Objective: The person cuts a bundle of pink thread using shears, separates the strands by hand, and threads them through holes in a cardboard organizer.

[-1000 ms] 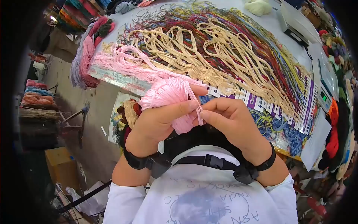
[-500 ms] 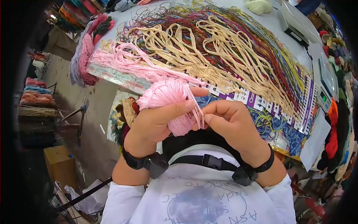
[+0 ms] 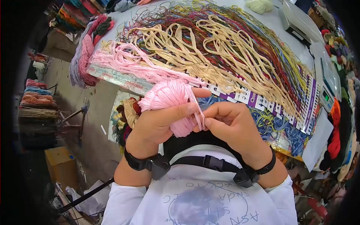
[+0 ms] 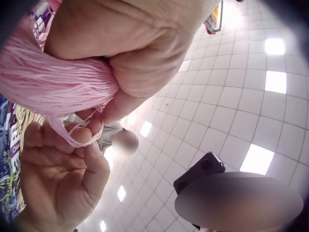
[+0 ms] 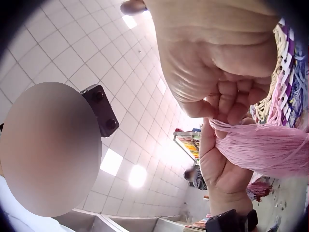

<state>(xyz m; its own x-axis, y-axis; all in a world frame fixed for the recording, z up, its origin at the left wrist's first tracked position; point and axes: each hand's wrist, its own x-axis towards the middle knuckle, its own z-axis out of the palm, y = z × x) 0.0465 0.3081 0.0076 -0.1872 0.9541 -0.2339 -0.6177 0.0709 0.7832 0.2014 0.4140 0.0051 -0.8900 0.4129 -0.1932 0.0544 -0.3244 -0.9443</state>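
A thick bundle of pale pink thread [image 3: 167,96] is held in my left hand [image 3: 155,122], thumb across its front and one finger pointing out past it. Thumb and fingertips of my right hand [image 3: 234,123] pinch a few strands at the bundle's right end. In the left wrist view those pink strands [image 4: 67,135] form a loop between the two hands. From the right wrist, the right hand [image 5: 217,53] shows curled fingers at the end of the pink bundle [image 5: 270,147], with the left hand [image 5: 222,171] below.
Before me, a table [image 3: 127,18] bears cream thread hanks [image 3: 176,45], pink hanks [image 3: 127,62] and multicoloured strands, their ends along a purple-and-white punched card [image 3: 258,103]. A scale [image 3: 327,99] stands at right. A pink and lilac skein [image 3: 88,56] hangs over the left edge.
Both hands stay almost in place, with the left still gripping the pink bundle. The strands at the right fingertips shift slightly.
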